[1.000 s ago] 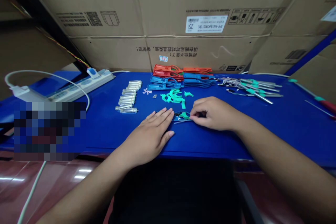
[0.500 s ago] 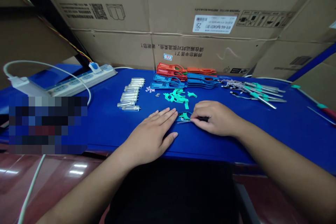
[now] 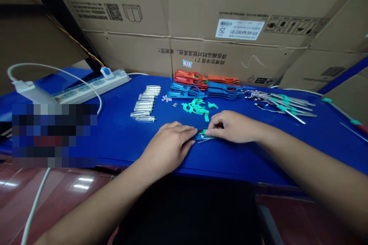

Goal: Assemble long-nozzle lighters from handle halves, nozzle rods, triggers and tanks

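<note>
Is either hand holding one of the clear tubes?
No, the clear tubes lie in rows on the blue table, apart from the left hand and the right hand.

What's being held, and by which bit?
The right hand pinches the green part of a small blue plastic piece; the left hand seems to touch its blue end.

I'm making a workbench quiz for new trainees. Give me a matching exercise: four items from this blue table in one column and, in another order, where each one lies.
Items:
1. Clear plastic tubes
2. Orange-red plastic pieces
3. Metal rods with green sleeves
4. White power strip

Places:
A. Right of the blue plastic pieces
B. Behind the blue plastic pieces
C. Far left, with a white cable
D. Left of the small green plastic parts

Pairs: 1-D, 2-B, 3-A, 4-C
</note>
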Demonstrator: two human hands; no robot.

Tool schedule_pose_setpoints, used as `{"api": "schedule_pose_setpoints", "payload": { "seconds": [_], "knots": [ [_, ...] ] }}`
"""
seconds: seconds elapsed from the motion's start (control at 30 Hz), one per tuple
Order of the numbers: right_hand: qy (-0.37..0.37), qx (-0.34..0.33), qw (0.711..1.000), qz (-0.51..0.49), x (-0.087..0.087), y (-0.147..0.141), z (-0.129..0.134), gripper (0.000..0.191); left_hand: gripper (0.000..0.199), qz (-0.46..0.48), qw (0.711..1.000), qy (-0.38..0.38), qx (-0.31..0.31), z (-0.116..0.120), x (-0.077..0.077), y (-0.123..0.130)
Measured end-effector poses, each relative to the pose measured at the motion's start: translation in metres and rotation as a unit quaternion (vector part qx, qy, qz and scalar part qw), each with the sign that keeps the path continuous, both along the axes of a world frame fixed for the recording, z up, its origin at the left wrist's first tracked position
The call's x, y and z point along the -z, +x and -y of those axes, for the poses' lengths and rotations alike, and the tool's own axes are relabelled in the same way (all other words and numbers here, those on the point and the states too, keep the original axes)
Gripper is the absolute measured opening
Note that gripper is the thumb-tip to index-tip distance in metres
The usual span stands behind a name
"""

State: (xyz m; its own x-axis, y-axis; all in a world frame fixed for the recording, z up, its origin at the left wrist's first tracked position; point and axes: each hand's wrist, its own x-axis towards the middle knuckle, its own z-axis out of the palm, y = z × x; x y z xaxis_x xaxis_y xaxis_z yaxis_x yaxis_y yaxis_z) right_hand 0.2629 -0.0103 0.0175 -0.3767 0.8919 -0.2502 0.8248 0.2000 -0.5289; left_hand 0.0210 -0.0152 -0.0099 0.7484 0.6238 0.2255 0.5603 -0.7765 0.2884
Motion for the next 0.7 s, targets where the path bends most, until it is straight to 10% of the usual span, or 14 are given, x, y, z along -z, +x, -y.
{"api": "schedule_pose_setpoints", "payload": {
  "seconds": [0.7],
  "knots": [
    [-0.007, -0.046, 0.989, 0.139, -0.014, -0.021, 0.003, 0.026, 0.034, 0.034, 0.992, -0.118, 0.004, 0.0, -0.001, 0.007]
  ]
}}
